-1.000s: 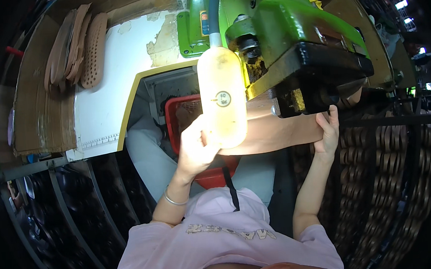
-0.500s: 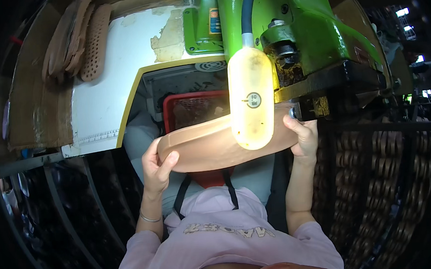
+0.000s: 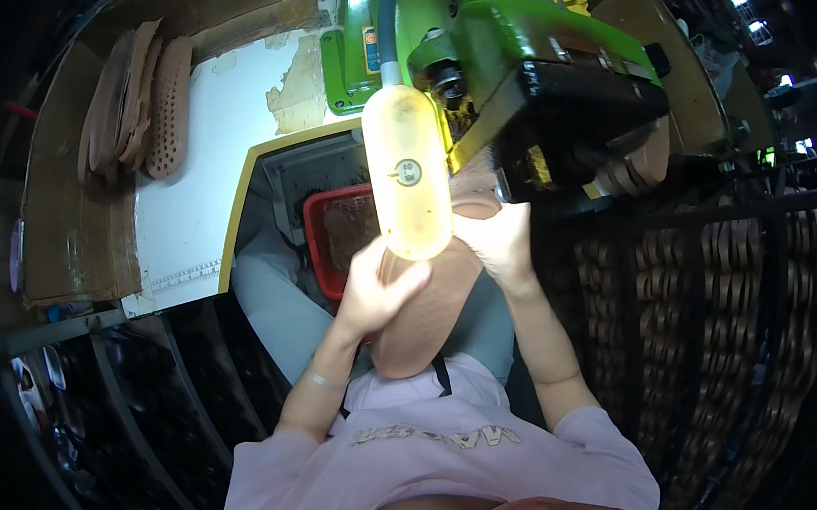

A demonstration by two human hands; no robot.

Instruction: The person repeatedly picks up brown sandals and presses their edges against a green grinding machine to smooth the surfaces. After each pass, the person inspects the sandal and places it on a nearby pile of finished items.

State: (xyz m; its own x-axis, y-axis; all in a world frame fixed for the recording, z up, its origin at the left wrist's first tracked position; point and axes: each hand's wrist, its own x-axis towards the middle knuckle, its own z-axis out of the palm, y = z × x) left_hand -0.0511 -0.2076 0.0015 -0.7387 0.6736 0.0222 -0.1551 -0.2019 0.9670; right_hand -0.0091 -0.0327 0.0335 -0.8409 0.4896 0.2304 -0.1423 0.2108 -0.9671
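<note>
A tan shoe sole [image 3: 424, 321] hangs at a slant over my lap, its near end low and its far end up by the machine head. My left hand [image 3: 380, 289] grips its left edge, with the thumb lying across the near face. Higher up on the right side, my right hand [image 3: 500, 245] holds the sole close to the machine's small black tip [image 3: 513, 181]. The glowing oval lamp [image 3: 407, 176] covers the sole's upper left part and some of my fingers. Whether the sole touches the machine tip I cannot tell.
The green machine [image 3: 507, 25] stands ahead to the right. A red basket [image 3: 318, 232] is below the white table [image 3: 222, 107]. Several perforated tan soles [image 3: 167, 106] lean in a cardboard box [image 3: 59, 201] at left. Racks of brown soles [image 3: 729, 301] fill the right side.
The sole has swung from nearly level to steeply slanted, its left end now down near my lap. Both hands moved closer together, and the view shifted so the machine appears further left.
</note>
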